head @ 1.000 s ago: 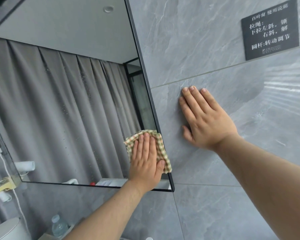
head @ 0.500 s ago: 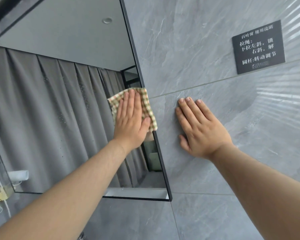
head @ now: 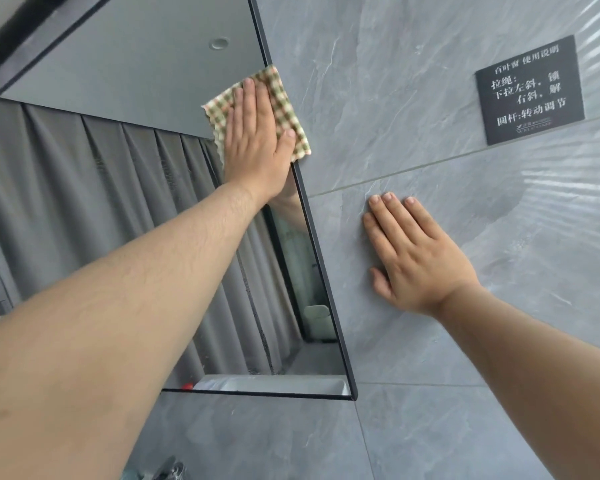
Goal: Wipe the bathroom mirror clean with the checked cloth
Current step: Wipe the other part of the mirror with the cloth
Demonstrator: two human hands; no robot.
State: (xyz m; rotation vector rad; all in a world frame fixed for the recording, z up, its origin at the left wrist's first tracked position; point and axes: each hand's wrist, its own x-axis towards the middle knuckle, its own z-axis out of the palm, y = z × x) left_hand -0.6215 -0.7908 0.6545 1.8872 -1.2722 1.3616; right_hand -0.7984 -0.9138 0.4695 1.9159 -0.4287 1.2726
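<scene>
— Where's the cloth [head: 290, 105]?

— High on the mirror [head: 146, 74], right against its right edge. The left hand [head: 257, 140] lies flat on it, fingers straight and together, pointing up, thumb out to the side. It presses the cloth to the glass rather than gripping it.

— All of it on the glass?

— No. Its right corner laps over the thin black frame [head: 326, 289] onto the grey wall [head: 395, 98].

— And the other hand?

— The right hand [head: 416, 258] is spread flat on the wall, lower down and well right of the frame, holding nothing. It looks like a brace. The left hand is the only one on the mirror.

— So which way does the unwiped glass lie?

— Left of the cloth and below it. The mirror is broad and runs away to the left; its right edge slants down to the bottom corner. From this spot I'd judge the next stroke goes either down along the frame or leftward across the top, since there is only wall to the right.

— How does the glass look?

— Mostly clear: it shows a ceiling and a grey curtain [head: 84, 188]. Over the curtain I think I see faint vertical trails of specks, though I can't tell whether they sit on the glass or the fabric.

— The cloth itself?

— Small, green, cream and pink check, wavy hem, lying flat under the palm.

— Anything nearby to mind?

— A dark sign [head: 530, 90] up on the wall, well clear.
</scene>
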